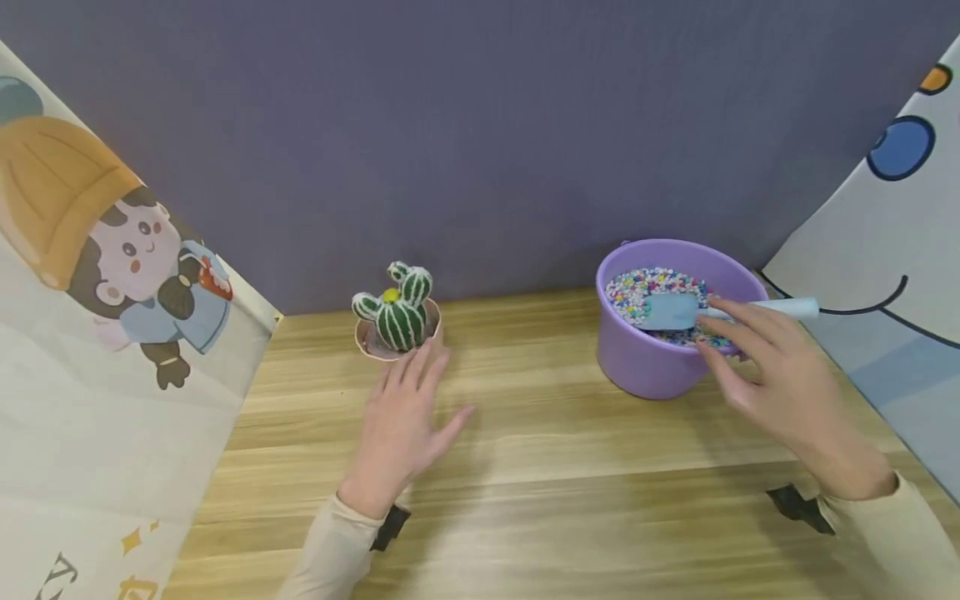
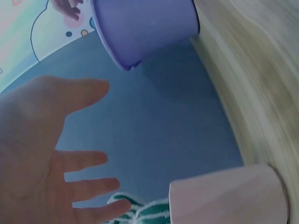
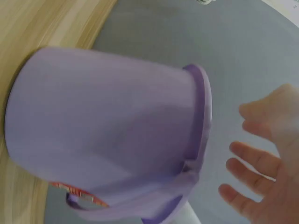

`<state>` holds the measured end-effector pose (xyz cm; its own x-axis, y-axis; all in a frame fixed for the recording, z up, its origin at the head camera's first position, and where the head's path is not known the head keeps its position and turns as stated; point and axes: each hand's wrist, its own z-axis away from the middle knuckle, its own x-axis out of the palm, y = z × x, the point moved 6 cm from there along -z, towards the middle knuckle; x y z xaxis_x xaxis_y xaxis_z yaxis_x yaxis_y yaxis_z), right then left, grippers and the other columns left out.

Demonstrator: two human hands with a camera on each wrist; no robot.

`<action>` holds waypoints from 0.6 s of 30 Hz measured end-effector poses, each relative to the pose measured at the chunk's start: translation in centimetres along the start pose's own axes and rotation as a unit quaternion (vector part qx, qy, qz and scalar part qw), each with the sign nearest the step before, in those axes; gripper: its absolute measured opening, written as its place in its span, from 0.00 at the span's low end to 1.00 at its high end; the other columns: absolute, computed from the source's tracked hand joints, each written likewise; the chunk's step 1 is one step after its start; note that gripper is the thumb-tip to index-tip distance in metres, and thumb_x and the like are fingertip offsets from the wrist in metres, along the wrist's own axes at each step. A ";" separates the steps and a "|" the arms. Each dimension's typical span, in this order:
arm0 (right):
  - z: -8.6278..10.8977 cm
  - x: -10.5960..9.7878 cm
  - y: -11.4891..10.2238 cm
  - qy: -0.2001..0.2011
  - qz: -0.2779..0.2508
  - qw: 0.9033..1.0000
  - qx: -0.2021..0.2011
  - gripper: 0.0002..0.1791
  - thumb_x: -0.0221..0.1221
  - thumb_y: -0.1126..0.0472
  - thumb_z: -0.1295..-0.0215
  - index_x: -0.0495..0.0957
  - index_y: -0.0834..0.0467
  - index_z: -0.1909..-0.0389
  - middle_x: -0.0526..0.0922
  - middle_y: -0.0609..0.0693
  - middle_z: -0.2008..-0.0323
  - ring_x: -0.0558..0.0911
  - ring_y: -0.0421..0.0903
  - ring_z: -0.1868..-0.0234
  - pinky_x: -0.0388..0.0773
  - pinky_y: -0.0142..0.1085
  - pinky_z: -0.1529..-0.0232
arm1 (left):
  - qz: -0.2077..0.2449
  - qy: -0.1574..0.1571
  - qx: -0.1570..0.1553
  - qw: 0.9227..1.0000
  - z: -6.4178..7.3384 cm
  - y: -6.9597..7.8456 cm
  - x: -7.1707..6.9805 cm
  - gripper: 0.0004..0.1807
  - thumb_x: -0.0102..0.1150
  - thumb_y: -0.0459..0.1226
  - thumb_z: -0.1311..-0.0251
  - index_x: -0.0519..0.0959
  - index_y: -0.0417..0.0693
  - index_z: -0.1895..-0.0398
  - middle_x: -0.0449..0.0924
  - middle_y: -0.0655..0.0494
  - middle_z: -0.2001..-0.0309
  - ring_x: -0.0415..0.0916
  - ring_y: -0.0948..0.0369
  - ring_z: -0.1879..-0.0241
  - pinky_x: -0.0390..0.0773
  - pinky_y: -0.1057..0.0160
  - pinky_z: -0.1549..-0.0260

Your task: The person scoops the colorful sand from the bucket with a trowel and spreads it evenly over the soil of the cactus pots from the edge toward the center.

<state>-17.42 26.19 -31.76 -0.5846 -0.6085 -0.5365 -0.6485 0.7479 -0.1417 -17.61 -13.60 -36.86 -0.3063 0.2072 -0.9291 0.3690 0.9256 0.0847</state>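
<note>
My left hand (image 1: 401,425) hovers in front of a potted cactus (image 1: 401,327), its fingertips overlapping the front of the pink pot (image 2: 229,198) in the head view. The fingers are spread with nothing in them. The cactus is green with white ridges and a yellow spot. On the right, my right hand (image 1: 780,379) is over the near rim of a purple bucket (image 1: 647,367), beside a light blue scoop (image 1: 671,312). Its fingers are loosely extended and do not close on the scoop. The scoop lies across the bucket on multicoloured beads (image 1: 628,292), its handle jutting out over the right rim.
Pot and bucket stand at the back of a wooden table (image 1: 540,450), against a dark grey-blue panel (image 1: 480,150). White panels with cartoon prints (image 1: 142,250) slant along the left and right sides. The bucket's handle (image 3: 135,210) hangs at its side.
</note>
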 end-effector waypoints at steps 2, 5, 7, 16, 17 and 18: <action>-0.2 -0.4 0.3 0.006 -0.008 1.000 -0.004 0.34 0.54 0.39 0.19 0.88 0.69 0.54 0.89 0.68 0.48 0.83 0.63 0.47 0.62 0.24 0.22 | 0.003 0.005 0.010 1.000 -0.2 0.5 0.2 0.43 0.68 0.61 0.36 0.70 0.49 0.23 0.70 0.43 0.22 0.72 0.42 0.26 0.74 0.38 0.28; -0.4 -1.0 1.1 0.006 -0.010 1.000 0.005 0.35 0.54 0.38 0.20 0.89 0.69 0.55 0.89 0.68 0.50 0.83 0.54 0.44 0.63 0.22 0.25 | 0.016 0.014 0.026 0.999 -0.7 1.4 0.5 0.42 0.69 0.59 0.36 0.71 0.50 0.24 0.73 0.44 0.25 0.74 0.43 0.29 0.77 0.39 0.30; -0.5 -1.3 1.7 0.004 -0.010 1.000 0.017 0.37 0.53 0.36 0.21 0.89 0.69 0.55 0.89 0.68 0.50 0.82 0.52 0.43 0.62 0.20 0.27 | 0.027 0.019 0.039 0.999 -1.0 2.2 0.8 0.41 0.68 0.58 0.35 0.71 0.51 0.24 0.74 0.45 0.26 0.76 0.44 0.31 0.78 0.39 0.32; -0.9 -2.7 4.1 -0.016 0.037 0.997 0.059 0.41 0.53 0.31 0.25 0.88 0.68 0.52 0.88 0.68 0.46 0.84 0.62 0.44 0.58 0.14 0.30 | 0.047 0.037 0.086 0.994 -2.3 4.8 2.4 0.38 0.66 0.59 0.34 0.72 0.52 0.25 0.77 0.48 0.29 0.79 0.47 0.35 0.83 0.44 0.38; -0.8 -2.8 4.4 -0.020 0.041 0.997 0.058 0.40 0.53 0.32 0.25 0.88 0.68 0.51 0.88 0.68 0.46 0.84 0.64 0.45 0.58 0.14 0.30 | 0.048 0.037 0.088 0.994 -2.5 4.9 2.7 0.38 0.66 0.59 0.34 0.73 0.52 0.26 0.78 0.49 0.30 0.79 0.47 0.35 0.84 0.45 0.39; -0.8 -2.8 4.6 -0.022 0.041 0.997 0.056 0.39 0.54 0.33 0.25 0.88 0.68 0.52 0.88 0.68 0.46 0.83 0.69 0.47 0.57 0.14 0.30 | 0.050 0.036 0.089 0.994 -2.7 5.0 2.9 0.38 0.67 0.58 0.34 0.73 0.52 0.26 0.78 0.49 0.30 0.79 0.47 0.35 0.84 0.45 0.39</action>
<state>-19.14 31.13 -30.21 -0.6104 -0.5330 -0.5859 -0.5391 0.8215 -0.1857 -19.06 -7.48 -38.13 -0.3205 0.3237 -0.8902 0.5481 0.8299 0.1045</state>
